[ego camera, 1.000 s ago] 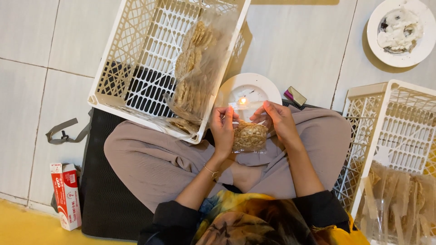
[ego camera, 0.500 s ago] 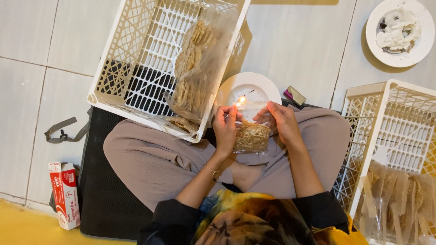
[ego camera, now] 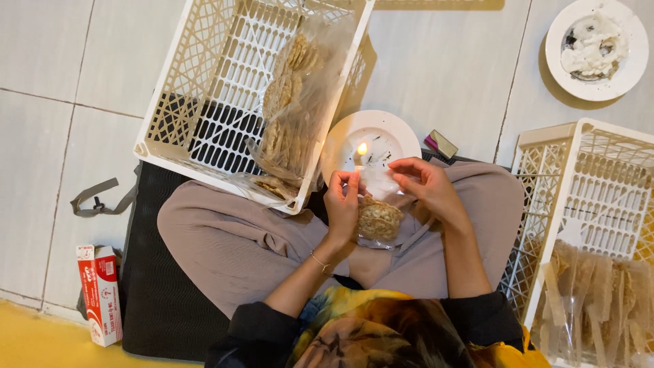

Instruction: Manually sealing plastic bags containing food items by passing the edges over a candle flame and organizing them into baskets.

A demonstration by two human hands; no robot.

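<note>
Both the left hand (ego camera: 343, 204) and right hand (ego camera: 426, 187) pinch the clear bag of round crackers (ego camera: 378, 219) over the lap, its mouth beside the candle flame (ego camera: 362, 148) at twelve o'clock on the white plate (ego camera: 395, 133).

My left hand (ego camera: 343, 204) now sits a little lower on the clear bag of crackers (ego camera: 379, 219), and its top edge is closer to the candle flame (ego camera: 362, 148).

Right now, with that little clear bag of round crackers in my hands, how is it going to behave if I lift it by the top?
The bag will probably sag, since its thin film crumples between both hands. It likely weighs little. The crackers look brittle, so squeezing may snap them.
</note>
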